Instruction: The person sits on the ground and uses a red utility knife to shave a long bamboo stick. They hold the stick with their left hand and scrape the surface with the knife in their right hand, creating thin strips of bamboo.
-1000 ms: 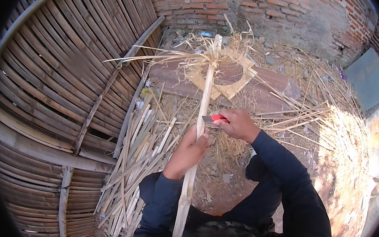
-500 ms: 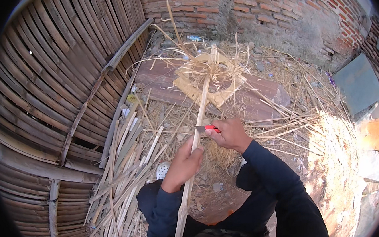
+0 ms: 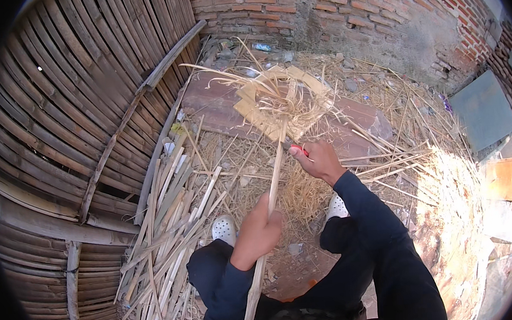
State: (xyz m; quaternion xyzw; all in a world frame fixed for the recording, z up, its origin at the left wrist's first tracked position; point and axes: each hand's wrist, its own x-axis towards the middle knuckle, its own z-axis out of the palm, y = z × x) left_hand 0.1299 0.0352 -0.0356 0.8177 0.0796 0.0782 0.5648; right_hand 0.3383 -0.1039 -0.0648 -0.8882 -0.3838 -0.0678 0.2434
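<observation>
A long pale bamboo strip (image 3: 277, 179) runs from near my body up to the shavings ahead. My left hand (image 3: 259, 231) is closed around its middle, thumb side up. My right hand (image 3: 318, 160) grips a knife (image 3: 301, 150) with a red handle. Its dark blade lies against the strip near the far end, partly hidden by the fingers. Just beyond the blade, curled shavings (image 3: 287, 100) are heaped on a pale, flat, angular board or frame (image 3: 249, 107); what it is exactly I cannot tell.
A pile of split bamboo strips (image 3: 160, 246) lies on the left beside a bamboo slat wall (image 3: 83, 107). Behind the shavings are a brown board (image 3: 216, 115) and a brick wall (image 3: 371, 18). More thin strips (image 3: 395, 167) lie on the right. White perforated shoes (image 3: 223, 230) show below.
My right hand has pushed the knife away from me along the strip, toward its far end. My left hand has shifted slightly nearer my body. The long curls of shaving sit lower.
</observation>
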